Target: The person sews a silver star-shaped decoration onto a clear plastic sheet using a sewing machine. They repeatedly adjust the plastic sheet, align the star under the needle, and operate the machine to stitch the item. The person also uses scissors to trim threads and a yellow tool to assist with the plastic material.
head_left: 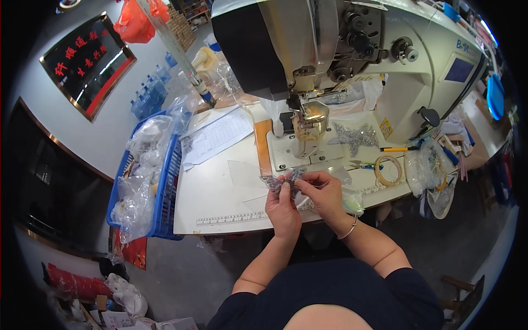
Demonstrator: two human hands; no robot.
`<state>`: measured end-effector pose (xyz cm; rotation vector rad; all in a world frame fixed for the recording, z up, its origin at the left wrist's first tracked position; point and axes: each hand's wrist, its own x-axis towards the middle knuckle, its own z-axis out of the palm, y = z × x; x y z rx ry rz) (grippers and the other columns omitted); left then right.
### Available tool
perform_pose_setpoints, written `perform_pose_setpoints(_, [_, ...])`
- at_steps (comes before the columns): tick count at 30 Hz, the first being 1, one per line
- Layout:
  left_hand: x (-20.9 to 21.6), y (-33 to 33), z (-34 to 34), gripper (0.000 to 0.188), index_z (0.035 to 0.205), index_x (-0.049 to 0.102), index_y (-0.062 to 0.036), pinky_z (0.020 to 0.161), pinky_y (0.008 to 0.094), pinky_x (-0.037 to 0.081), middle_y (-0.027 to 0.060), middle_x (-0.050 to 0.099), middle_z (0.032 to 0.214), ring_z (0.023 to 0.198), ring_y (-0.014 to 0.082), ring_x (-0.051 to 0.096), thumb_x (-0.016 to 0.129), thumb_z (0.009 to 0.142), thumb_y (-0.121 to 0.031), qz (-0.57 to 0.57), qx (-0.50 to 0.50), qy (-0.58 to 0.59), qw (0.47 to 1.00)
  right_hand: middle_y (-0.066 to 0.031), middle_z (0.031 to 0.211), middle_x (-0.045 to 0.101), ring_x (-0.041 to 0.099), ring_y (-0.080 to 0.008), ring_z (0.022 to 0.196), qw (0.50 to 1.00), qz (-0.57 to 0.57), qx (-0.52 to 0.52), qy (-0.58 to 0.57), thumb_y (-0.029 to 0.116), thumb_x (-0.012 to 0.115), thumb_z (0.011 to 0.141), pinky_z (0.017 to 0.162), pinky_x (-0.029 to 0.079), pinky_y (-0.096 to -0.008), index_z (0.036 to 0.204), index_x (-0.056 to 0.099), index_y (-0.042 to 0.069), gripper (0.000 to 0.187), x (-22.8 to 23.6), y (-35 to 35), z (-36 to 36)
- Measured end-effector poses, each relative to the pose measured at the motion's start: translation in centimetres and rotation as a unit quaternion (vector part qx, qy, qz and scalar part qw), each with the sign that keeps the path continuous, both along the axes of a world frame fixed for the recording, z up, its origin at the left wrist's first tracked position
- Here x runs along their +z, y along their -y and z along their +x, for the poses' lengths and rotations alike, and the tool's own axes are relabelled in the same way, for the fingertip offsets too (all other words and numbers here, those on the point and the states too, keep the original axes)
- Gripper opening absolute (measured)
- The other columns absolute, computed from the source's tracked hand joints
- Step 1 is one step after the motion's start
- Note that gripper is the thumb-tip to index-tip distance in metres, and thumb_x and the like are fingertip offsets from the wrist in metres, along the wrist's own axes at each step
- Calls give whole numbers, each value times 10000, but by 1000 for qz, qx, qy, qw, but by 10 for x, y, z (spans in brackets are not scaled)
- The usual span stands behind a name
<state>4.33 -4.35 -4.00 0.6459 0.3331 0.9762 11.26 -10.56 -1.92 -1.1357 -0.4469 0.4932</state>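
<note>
Between my two hands I hold a silvery butterfly-shaped beaded applique [268, 180], just in front of the sewing machine [407, 60]. My left hand [282, 212] pinches it from below with the thumb on top. Close beside it, my right hand [325, 197] grips the right part between thumb and fingers. A bracelet circles the right wrist. Clear plastic sheets [245, 173] lie under and around the applique. To the right of the machine's needle area rests another silvery beaded applique [356, 138]. The fingers hide the middle of the held piece.
A blue basket [174, 190] full of plastic bags stands left of the table. Printed paper [217, 137] and an orange-brown strip [263, 147] lie on the tabletop. At right are small snips [366, 166], a tape roll [389, 170] and a yellow pen [397, 149]. A ruler scale [234, 219] runs along the front edge.
</note>
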Motion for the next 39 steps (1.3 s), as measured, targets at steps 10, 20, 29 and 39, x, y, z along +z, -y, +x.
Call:
perform_pose_setpoints(10, [23, -32, -5, 461, 1319, 351, -4, 992, 425, 412, 151, 449, 1300, 1166, 282, 494, 499, 883, -25, 104, -306, 15, 946, -63, 707, 626, 568, -113, 576, 971, -7, 173, -164, 42, 722, 737, 546, 467, -224, 804, 636, -13, 123, 37, 30, 54])
perform_pose_setpoints(20, [39, -58, 40, 523, 1307, 375, -35, 985, 412, 408, 130, 499, 1233, 1123, 257, 517, 594, 832, -54, 0, -449, 82, 890, -69, 684, 620, 561, -124, 537, 980, -61, 164, -92, 37, 730, 724, 515, 473, -234, 763, 621, -9, 125, 78, 22, 91])
perform_pose_setpoints(29, [84, -63, 37, 453, 1251, 395, -71, 996, 428, 381, 110, 491, 1209, 1126, 262, 491, 554, 856, -225, 43, -390, 107, 914, -39, 684, 604, 553, -113, 575, 984, -118, 117, -66, 65, 714, 743, 557, 466, -243, 758, 607, 28, 114, 96, 12, 118])
perform_pose_setpoints(39, [109, -96, 56, 239, 1067, 497, -24, 912, 420, 465, 115, 552, 1059, 997, 252, 547, 522, 881, -172, 18, -359, -33, 933, -9, 564, 552, 481, -98, 492, 976, -179, 117, 51, 101, 696, 721, 481, 379, -236, 599, 616, 37, 159, 117, -15, 136])
